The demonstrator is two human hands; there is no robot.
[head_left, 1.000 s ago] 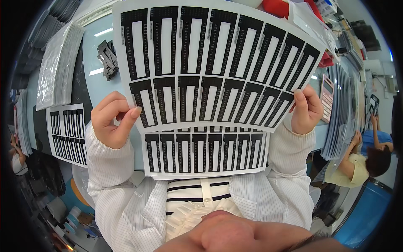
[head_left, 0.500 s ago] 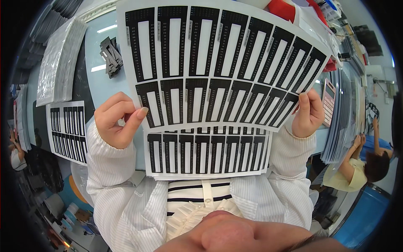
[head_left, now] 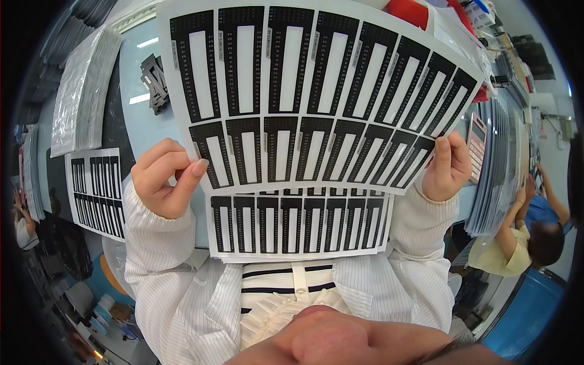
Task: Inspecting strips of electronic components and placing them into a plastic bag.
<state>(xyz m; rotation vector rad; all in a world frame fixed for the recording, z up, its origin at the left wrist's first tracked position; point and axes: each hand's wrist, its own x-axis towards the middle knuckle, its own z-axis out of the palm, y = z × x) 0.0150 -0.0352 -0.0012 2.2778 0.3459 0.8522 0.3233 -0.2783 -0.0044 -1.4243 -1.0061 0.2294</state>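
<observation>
Between both hands I hold up a large white sheet (head_left: 258, 121) printed with two rows of black rectangular frames around white bars. My left hand (head_left: 165, 177) pinches its lower left edge between thumb and fingers. At the lower right edge, my right hand (head_left: 447, 167) grips it the same way, thumb in front. The sheet is raised, tilted and slightly curved. Below it, nearer my body, lies a stack of similar printed sheets (head_left: 222, 255); the raised sheet covers the stack's far part.
Dark grey flat pieces (head_left: 154, 84) lie on the table at left. Beyond them stands a plastic-wrapped stack (head_left: 85, 91), with another printed sheet (head_left: 96, 188) nearby. At right are a pink calculator (head_left: 476, 146) and stacked grey panels (head_left: 494, 176). A co-worker in yellow (head_left: 496, 252) is farther right.
The raised sheet has come a little closer and shifted left, with its left side spreading wider. My left hand moved slightly left and down; my right hand hardly moved.
</observation>
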